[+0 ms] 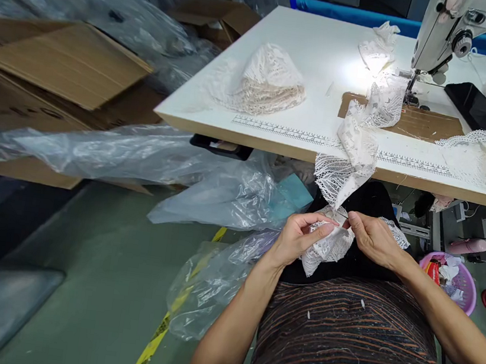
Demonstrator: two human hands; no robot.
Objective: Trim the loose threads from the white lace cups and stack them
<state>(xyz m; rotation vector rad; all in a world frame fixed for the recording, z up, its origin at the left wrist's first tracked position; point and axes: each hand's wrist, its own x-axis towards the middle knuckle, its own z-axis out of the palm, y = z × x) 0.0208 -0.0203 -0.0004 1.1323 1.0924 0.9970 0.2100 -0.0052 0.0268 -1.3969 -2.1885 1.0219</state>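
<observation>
A strip of white lace (356, 140) runs from beside the sewing machine needle, over the table's front edge, down to my lap. My left hand (303, 234) pinches the lower part of this lace between thumb and fingers. Close to it, my right hand (370, 234) is closed on a thin, dark, pointed tool whose tip reaches the lace at my left fingertips. The tool's exact kind is too small to make out. Another bit of lace (395, 233) shows beyond my right hand, over my dark-clothed lap.
On the white table (325, 32) are a lace pile (272, 81), a sewing machine (445, 41), a black phone (477, 106) and more lace (481, 157) at the right. Cardboard boxes (66, 57) and plastic sheeting (223, 194) lie left. A pink basket (470, 289) stands below.
</observation>
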